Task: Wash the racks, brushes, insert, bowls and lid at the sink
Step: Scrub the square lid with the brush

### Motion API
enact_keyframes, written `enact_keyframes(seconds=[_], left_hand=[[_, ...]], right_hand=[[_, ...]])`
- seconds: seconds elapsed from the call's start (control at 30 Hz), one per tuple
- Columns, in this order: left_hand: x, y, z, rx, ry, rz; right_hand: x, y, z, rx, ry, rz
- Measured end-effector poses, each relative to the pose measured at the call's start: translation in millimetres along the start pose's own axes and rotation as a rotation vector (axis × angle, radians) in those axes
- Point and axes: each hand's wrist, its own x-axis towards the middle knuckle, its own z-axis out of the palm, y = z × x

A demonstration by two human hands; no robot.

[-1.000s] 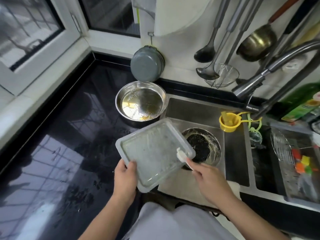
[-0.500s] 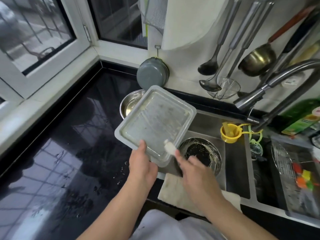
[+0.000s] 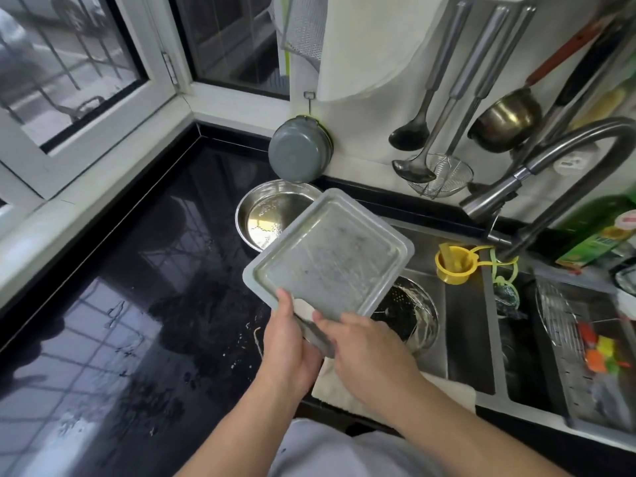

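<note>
A grey rectangular plastic lid (image 3: 330, 263) hangs tilted above the sink's left edge, its soiled face up. My left hand (image 3: 287, 342) grips its near edge, thumb on top and fingers beneath. My right hand (image 3: 368, 356) is just right of it, curled round a brush (image 3: 318, 339) whose white head pokes under the lid's near edge. A steel bowl (image 3: 272, 215) with a little liquid stands on the black counter behind the lid. A wire rack (image 3: 557, 318) leans in the right basin.
A round steel strainer basket (image 3: 413, 321) sits in the left basin under the lid. A yellow cup (image 3: 454, 266) hangs on the divider, below the faucet (image 3: 516, 180). Ladles and a skimmer (image 3: 440, 173) hang on the wall. A cloth (image 3: 330, 387) lies over the sink's front edge.
The lid rose, swung away from me and tilted up in front of the bowl. My right hand took the brush off the lid's top face to under its near edge.
</note>
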Motion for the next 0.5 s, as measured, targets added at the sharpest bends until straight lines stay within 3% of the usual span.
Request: enact_keyframes(seconds=[0.2, 0.33, 0.5], left_hand=[[-2.2, 12.7, -6.3, 0.024, -0.005, 0.045], [-12.1, -12.9, -2.2, 0.079, -0.074, -0.018], [-5.1, 2.9, -15.9, 0.337, -0.122, 0.148]], right_hand=[[-34.1, -2.0, -2.1, -0.341, -0.007, -0.068], [16.9, -18.9, -11.9, -0.117, 0.017, -0.084], [39.1, -10.3, -29.6, -0.131, 0.067, -0.135]])
